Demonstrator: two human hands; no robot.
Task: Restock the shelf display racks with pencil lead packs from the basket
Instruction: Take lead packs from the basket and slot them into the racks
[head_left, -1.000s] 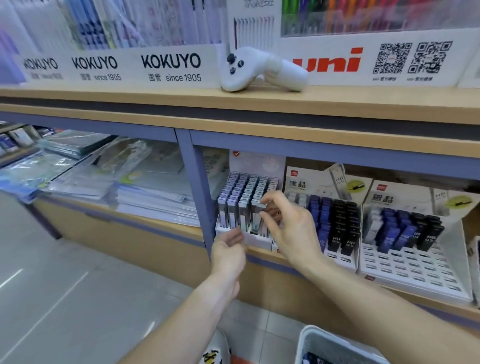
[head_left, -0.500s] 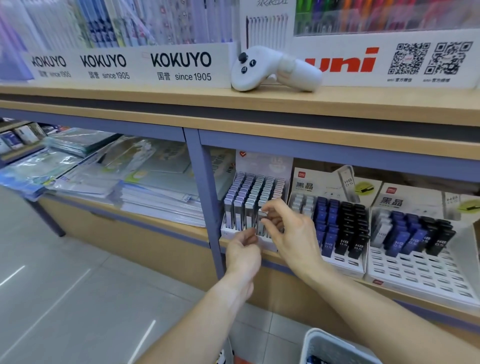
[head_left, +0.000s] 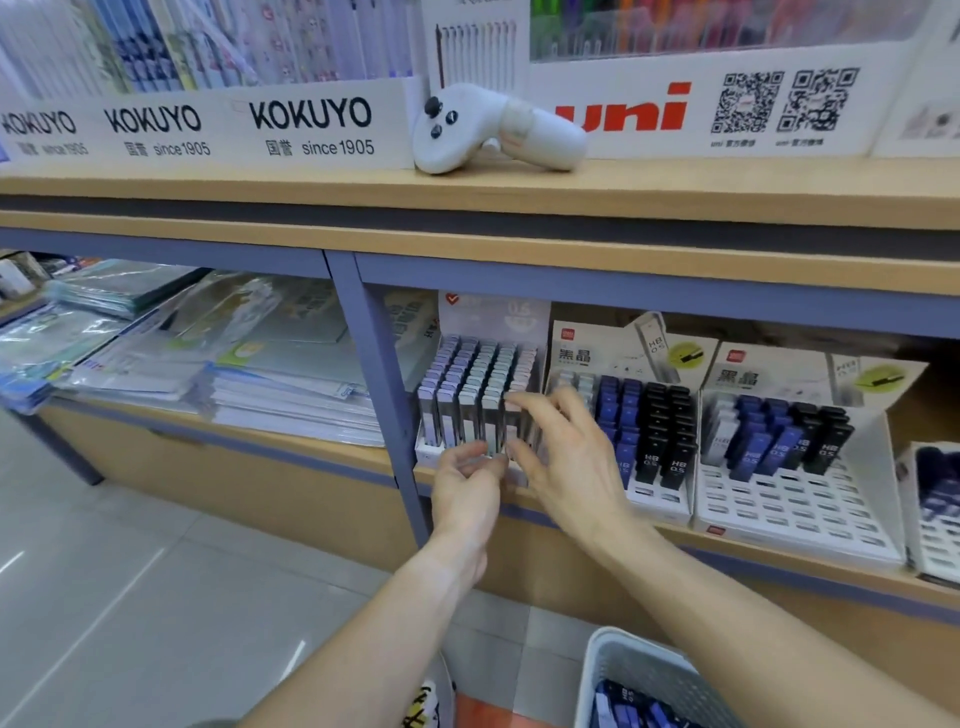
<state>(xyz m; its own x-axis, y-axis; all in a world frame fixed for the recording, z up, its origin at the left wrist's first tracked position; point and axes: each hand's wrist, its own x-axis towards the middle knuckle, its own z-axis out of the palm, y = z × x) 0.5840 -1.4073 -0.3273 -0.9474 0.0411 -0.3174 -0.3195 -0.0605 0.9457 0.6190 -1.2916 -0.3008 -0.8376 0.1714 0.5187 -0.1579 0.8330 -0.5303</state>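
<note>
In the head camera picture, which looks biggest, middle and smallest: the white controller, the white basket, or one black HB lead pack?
1. White basket, though it is cut off and nearest the camera, so unsure.
2. White controller.
3. Black HB lead pack, clearly smallest.

Bare forearms, apparently no sleeves.

I get a single wide-angle view from the head, looking forward and down at the lower shelf (head_left: 519, 499) from close in, its straight edges bowed by the lens. Both forearms run up from the bottom edge. The upper shelf (head_left: 467, 192) crosses the top, and the basket (head_left: 613, 670) just shows at bottom right.
</note>
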